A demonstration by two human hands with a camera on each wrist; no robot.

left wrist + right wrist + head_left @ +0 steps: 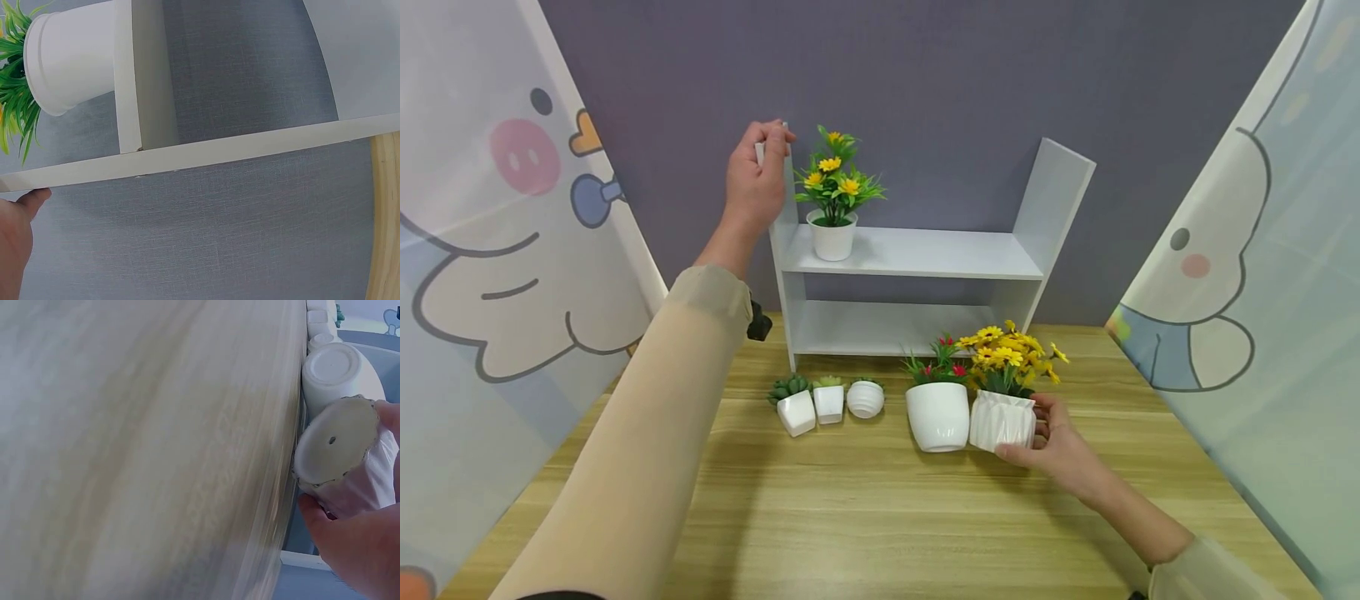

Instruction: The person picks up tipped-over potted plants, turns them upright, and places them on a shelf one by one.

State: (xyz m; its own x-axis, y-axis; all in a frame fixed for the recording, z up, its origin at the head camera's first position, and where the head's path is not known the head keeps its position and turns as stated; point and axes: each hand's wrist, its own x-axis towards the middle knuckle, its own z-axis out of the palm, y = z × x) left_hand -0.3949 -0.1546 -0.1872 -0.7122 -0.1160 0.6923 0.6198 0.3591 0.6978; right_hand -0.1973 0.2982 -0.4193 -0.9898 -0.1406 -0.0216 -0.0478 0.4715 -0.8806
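Observation:
My left hand point(757, 179) grips the top of the left side panel of a white two-tier shelf point(917, 254). In the left wrist view its thumb point(34, 201) lies against the panel's edge. On the upper tier, close to that panel, stands a white pot with a yellow-flowered plant point(833, 237). My right hand point(1063, 450) holds a white pleated flowerpot point(1002, 421) with yellow daisy-like flowers, thumb at the front and fingers around the right side. The pot's base, with a small hole, faces the right wrist camera. Directly left of it is a rounded white pot with red flowers point(938, 417).
Three small white succulent pots sit in a row before the shelf: a tilted one point(796, 413), a square one point(829, 404) and a ribbed round one point(866, 400). All are on a wooden table point(880, 517). A grey wall point(925, 100) stands behind, with cartoon-printed panels at both sides.

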